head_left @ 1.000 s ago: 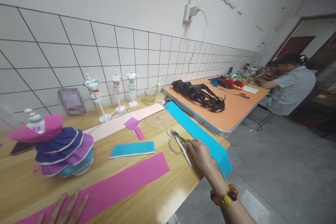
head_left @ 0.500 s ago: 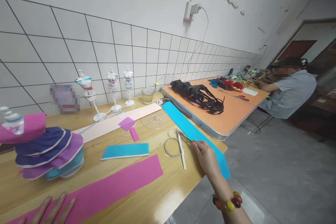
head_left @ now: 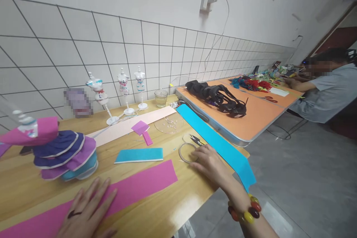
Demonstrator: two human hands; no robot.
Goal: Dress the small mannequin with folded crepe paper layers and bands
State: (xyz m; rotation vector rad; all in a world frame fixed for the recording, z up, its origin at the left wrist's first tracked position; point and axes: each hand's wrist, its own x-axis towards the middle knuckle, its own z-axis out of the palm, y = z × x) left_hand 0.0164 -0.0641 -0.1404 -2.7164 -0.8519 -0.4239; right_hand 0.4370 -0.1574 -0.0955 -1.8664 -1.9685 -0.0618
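My left hand [head_left: 86, 212] lies with spread fingers on a long magenta fabric strip [head_left: 145, 176]. My right hand [head_left: 208, 161] is on the table beside a ring-shaped roll [head_left: 180, 152], its fingers bent and close together; what they hold, if anything, is hidden. Black-bladed snips [head_left: 196, 140] lie just beyond the fingers. A folded blue fabric piece [head_left: 139, 155] rests behind the magenta strip. To the right, a long bright-blue strip [head_left: 212, 137] runs past the right wrist and over the table edge. At left stands a small dress form with a ruffled dress [head_left: 65, 152].
Three small white dress forms [head_left: 122, 81] and a glass [head_left: 161, 98] stand at the back. Clear beads [head_left: 170, 123] lie on a round plate near a pale pink strip [head_left: 111, 132]. An orange table [head_left: 240, 128] holds a black strapped item [head_left: 217, 98]. Another person [head_left: 326, 93] sits far right.
My right hand has let go of the snips and shifted left towards the roll; the thin white strip there is no longer visible. My left hand has slid forward and right along the magenta fabric.
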